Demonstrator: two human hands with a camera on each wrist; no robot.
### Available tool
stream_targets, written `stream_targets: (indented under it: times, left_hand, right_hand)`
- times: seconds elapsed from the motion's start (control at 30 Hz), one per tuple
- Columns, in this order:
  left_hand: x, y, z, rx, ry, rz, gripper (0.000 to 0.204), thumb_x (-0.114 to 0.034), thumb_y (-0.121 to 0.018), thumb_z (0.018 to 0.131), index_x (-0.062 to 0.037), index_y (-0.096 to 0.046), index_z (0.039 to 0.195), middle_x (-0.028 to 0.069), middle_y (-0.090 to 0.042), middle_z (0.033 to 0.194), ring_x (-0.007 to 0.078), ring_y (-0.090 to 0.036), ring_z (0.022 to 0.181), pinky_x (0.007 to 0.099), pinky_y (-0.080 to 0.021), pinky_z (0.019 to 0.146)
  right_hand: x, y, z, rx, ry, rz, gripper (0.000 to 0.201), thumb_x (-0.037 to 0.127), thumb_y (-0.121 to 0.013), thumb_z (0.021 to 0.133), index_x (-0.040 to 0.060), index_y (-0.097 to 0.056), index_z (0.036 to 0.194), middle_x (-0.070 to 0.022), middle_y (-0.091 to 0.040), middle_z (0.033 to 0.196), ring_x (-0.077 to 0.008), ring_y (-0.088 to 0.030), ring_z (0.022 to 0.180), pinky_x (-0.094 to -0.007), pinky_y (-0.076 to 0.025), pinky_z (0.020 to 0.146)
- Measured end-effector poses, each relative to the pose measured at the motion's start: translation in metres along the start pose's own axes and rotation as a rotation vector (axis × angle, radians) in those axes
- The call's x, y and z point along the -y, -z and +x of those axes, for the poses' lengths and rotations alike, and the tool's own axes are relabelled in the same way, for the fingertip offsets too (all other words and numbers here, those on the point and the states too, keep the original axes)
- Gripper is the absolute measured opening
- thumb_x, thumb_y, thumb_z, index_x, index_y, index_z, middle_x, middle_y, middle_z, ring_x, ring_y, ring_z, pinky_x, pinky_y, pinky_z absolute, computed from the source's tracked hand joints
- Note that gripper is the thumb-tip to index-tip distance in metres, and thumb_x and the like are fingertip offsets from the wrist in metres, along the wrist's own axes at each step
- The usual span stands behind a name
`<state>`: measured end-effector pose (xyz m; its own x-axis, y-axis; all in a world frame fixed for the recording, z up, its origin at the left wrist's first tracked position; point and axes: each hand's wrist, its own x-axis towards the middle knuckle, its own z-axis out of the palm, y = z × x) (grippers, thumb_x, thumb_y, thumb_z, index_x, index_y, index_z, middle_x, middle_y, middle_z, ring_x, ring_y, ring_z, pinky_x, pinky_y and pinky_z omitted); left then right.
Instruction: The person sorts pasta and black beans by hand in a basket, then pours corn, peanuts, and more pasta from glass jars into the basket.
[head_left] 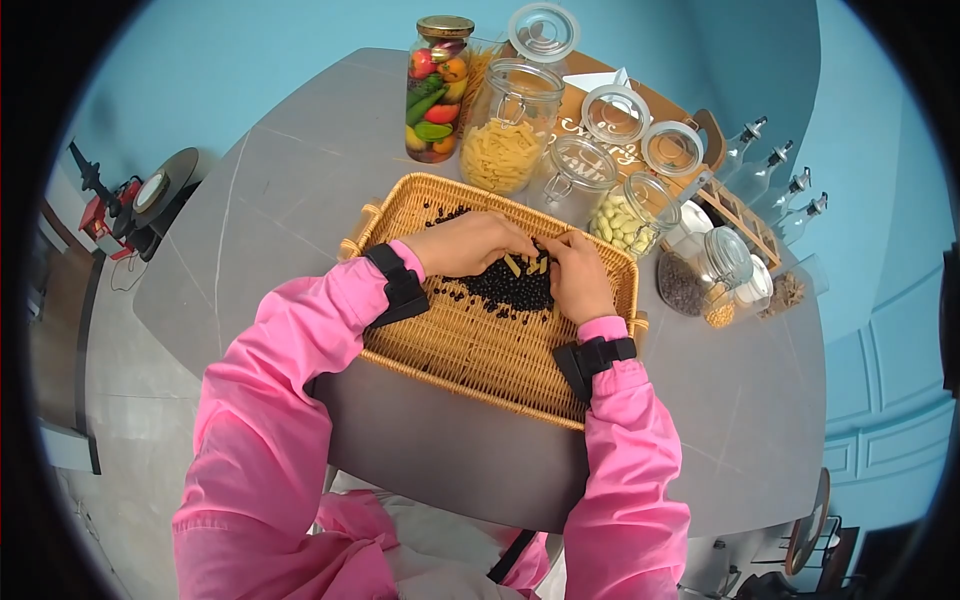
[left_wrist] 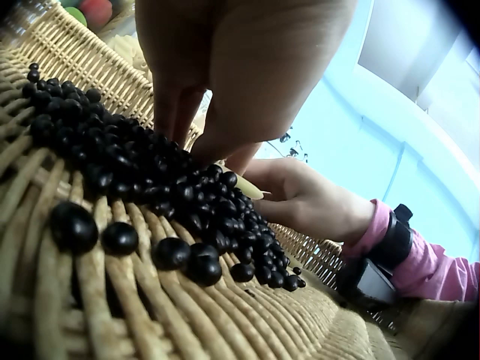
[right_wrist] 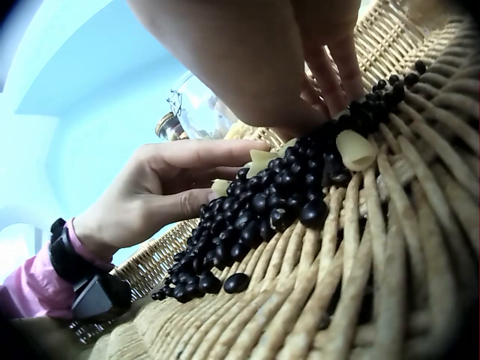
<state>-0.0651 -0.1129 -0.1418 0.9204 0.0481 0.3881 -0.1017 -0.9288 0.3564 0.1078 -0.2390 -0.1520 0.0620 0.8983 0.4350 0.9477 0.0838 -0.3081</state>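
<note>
Black beans (head_left: 508, 290) (left_wrist: 120, 154) (right_wrist: 259, 202) lie in a loose pile on the wicker tray (head_left: 430, 350). My left hand (head_left: 470, 243) (left_wrist: 247, 67) (right_wrist: 150, 187) reaches into the pile from the left, thumb apart from the fingers, beside pale pasta pieces (head_left: 513, 265) (right_wrist: 261, 161). From the right, my right hand (head_left: 582, 280) (left_wrist: 315, 199) (right_wrist: 255, 60) points its fingers down at the beans, its tips partly hidden. One pasta tube (right_wrist: 356, 150) rests by the pile's edge in the right wrist view. A firm grip shows in neither hand.
Behind the tray stand a jar of colourful vegetables (head_left: 436, 95), a pasta jar (head_left: 510, 130), an empty-looking clip jar (head_left: 572, 185) and a jar of pale green pieces (head_left: 628, 218). More jars (head_left: 705, 272) and glass bottles (head_left: 758, 178) are at the right on the grey table (head_left: 270, 190).
</note>
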Motion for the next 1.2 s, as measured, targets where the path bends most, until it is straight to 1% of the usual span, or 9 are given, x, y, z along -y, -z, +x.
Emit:
stream_targets:
  times: [0.23,0.5,0.6,0.73,0.8,0.93,1.03,1.1,1.2]
  left_hand:
    - [-0.001,-0.001,0.002,-0.05,-0.053,0.051,0.025,0.0,-0.057,0.076,-0.0041,-0.063,0.1,0.0096,-0.061,0.098,0.0311,-0.055,0.095,0.0391,-0.045,0.086]
    - [-0.005,0.005,0.002,-0.073,0.035,0.036,0.013,-0.004,-0.061,0.074,-0.004,-0.061,0.086,0.0126,-0.061,0.082,0.0331,-0.059,0.082,0.0414,-0.047,0.073]
    - [-0.005,0.005,0.0,-0.086,0.095,0.08,0.011,-0.006,-0.062,0.076,-0.0034,-0.062,0.087,0.0117,-0.061,0.079,0.033,-0.059,0.079,0.0406,-0.047,0.07]
    - [-0.008,0.007,0.0,-0.139,0.099,0.062,0.014,-0.008,-0.063,0.073,-0.0066,-0.063,0.086,0.0141,-0.062,0.075,0.0346,-0.06,0.075,0.0434,-0.047,0.066]
    - [-0.008,0.009,0.0,-0.168,0.101,0.083,0.012,-0.007,-0.063,0.073,-0.0055,-0.064,0.086,0.0143,-0.063,0.075,0.0348,-0.06,0.075,0.0431,-0.047,0.066]
    - [-0.01,0.011,0.001,-0.246,0.104,0.057,0.012,-0.008,-0.064,0.077,-0.0035,-0.066,0.088,0.0137,-0.065,0.081,0.0336,-0.061,0.077,0.0388,-0.049,0.069]
    - [-0.01,0.009,0.003,-0.337,0.114,-0.026,0.013,-0.007,-0.066,0.077,-0.0022,-0.066,0.089,0.0124,-0.066,0.081,0.0293,-0.064,0.074,0.0349,-0.05,0.067]
    - [-0.011,0.009,0.003,-0.366,0.277,-0.184,0.014,-0.004,-0.068,0.076,-0.0012,-0.066,0.089,0.0101,-0.067,0.079,0.0211,-0.064,0.069,0.0302,-0.05,0.065]
    - [-0.014,0.012,0.003,-0.367,0.41,-0.281,0.015,-0.002,-0.069,0.076,-0.0012,-0.066,0.09,0.0085,-0.067,0.078,0.015,-0.063,0.067,0.0269,-0.05,0.063]
  right_hand:
    - [-0.002,0.001,0.001,-0.027,0.001,0.038,0.03,-0.009,-0.059,0.071,0.0028,-0.063,0.098,-0.0153,-0.054,0.094,-0.0342,-0.055,0.091,-0.0386,-0.046,0.081]
    - [-0.003,0.001,0.001,-0.032,-0.057,0.059,0.02,-0.006,-0.063,0.071,0.0025,-0.061,0.089,-0.0138,-0.055,0.087,-0.0317,-0.059,0.08,-0.0378,-0.048,0.072]
    - [-0.001,0.002,0.002,-0.044,-0.081,0.125,0.015,-0.006,-0.06,0.071,0.0017,-0.061,0.084,-0.0172,-0.056,0.084,-0.0373,-0.056,0.083,-0.0432,-0.046,0.074]
    - [-0.004,0.0,0.003,-0.044,-0.103,0.148,0.013,-0.005,-0.061,0.071,0.0012,-0.061,0.083,-0.0169,-0.058,0.084,-0.037,-0.057,0.082,-0.0431,-0.047,0.072]
    - [-0.005,0.001,0.003,-0.054,-0.094,0.106,0.014,-0.004,-0.063,0.073,0.0004,-0.063,0.086,-0.0148,-0.061,0.083,-0.0298,-0.061,0.075,-0.0363,-0.048,0.068]
    - [-0.006,-0.001,0.002,-0.046,-0.084,0.086,0.018,-0.004,-0.062,0.073,0.001,-0.064,0.09,-0.0149,-0.062,0.085,-0.0299,-0.062,0.076,-0.0366,-0.049,0.068]
    - [-0.003,0.0,0.001,-0.067,-0.089,0.103,0.023,-0.005,-0.061,0.072,0.0012,-0.064,0.094,-0.0151,-0.062,0.087,-0.0304,-0.061,0.078,-0.0374,-0.049,0.072]
    - [-0.003,0.001,0.001,-0.064,-0.036,0.038,0.029,-0.005,-0.059,0.071,0.0008,-0.063,0.099,-0.0156,-0.062,0.089,-0.0307,-0.061,0.082,-0.0379,-0.049,0.075]
    - [-0.001,0.003,0.0,-0.032,-0.052,0.056,0.03,-0.005,-0.057,0.07,0.0002,-0.064,0.099,-0.0162,-0.061,0.09,-0.0318,-0.06,0.084,-0.0376,-0.048,0.077]
